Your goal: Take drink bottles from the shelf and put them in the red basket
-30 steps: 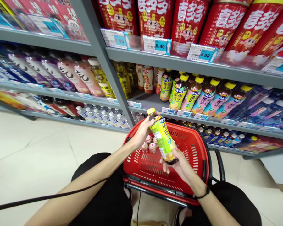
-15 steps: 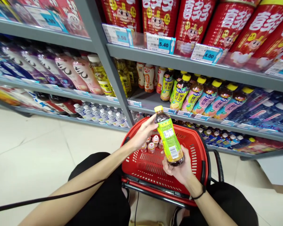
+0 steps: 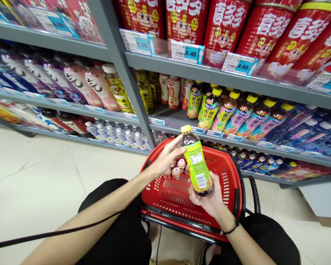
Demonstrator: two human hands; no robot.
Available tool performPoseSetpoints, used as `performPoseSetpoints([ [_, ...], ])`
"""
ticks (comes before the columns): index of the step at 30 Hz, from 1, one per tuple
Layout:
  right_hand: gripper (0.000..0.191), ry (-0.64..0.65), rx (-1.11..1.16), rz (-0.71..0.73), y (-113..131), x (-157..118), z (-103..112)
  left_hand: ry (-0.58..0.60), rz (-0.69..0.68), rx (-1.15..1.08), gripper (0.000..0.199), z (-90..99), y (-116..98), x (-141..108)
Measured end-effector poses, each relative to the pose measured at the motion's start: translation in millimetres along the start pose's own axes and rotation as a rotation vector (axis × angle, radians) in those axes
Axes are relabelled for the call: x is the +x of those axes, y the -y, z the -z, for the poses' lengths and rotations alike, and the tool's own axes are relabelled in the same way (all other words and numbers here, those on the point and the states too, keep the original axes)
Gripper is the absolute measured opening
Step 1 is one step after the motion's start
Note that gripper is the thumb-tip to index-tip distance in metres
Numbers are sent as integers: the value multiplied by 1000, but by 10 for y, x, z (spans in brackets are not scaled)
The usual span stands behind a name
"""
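Above the red shopping basket (image 3: 165,197) I hold a bottle of tea (image 3: 195,158) between both hands. It has a yellow cap and a green-yellow label, and its back with text and a barcode faces me. My left hand (image 3: 168,154) grips the upper part near the neck, thumb along the label. Around the lower end is my right hand (image 3: 209,197), its fingers partly hidden behind the bottle. The bottle leans, cap toward the shelf. Several small drink bottles (image 3: 175,173) with pale lids stand inside the basket, partly covered by my left hand and the tea bottle.
Ahead, a grey shelf (image 3: 223,79) carries tea bottles (image 3: 209,106) with yellow caps and, higher up, red cans (image 3: 226,27). Left of the upright post (image 3: 118,55) are pink and purple bottles (image 3: 91,86). A black cable (image 3: 57,232) crosses my left forearm.
Little differs. The tea bottle has turned slightly more upright, its lower end shifting a little left with my right hand. Both hands keep their hold.
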State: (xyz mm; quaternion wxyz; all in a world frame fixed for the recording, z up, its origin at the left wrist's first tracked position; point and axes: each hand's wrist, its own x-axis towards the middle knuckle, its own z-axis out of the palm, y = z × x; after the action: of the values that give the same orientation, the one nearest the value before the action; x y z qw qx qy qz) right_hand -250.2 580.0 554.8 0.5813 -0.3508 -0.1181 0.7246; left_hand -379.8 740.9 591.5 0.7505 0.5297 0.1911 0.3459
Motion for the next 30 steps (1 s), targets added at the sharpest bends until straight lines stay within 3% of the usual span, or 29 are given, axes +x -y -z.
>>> performPoseSetpoints([
  [8,68,30,-82,53,-100,56,84,19,-44,41,67,-53,-102,-29],
  [13,55,17,-186,173,-124,71,79,64,-70,20,72,-28,-119,-26],
  [16,52,-39,-238,237,-139,73,92,80,-70,17,72,7,-112,-19],
  [22,59,-295,-350,326,-174,94,194,139,2,-86,68,17,-145,-9],
  [30,55,-258,-681,447,-260,93,115,242,-13,-132,62,-45,-150,-29],
])
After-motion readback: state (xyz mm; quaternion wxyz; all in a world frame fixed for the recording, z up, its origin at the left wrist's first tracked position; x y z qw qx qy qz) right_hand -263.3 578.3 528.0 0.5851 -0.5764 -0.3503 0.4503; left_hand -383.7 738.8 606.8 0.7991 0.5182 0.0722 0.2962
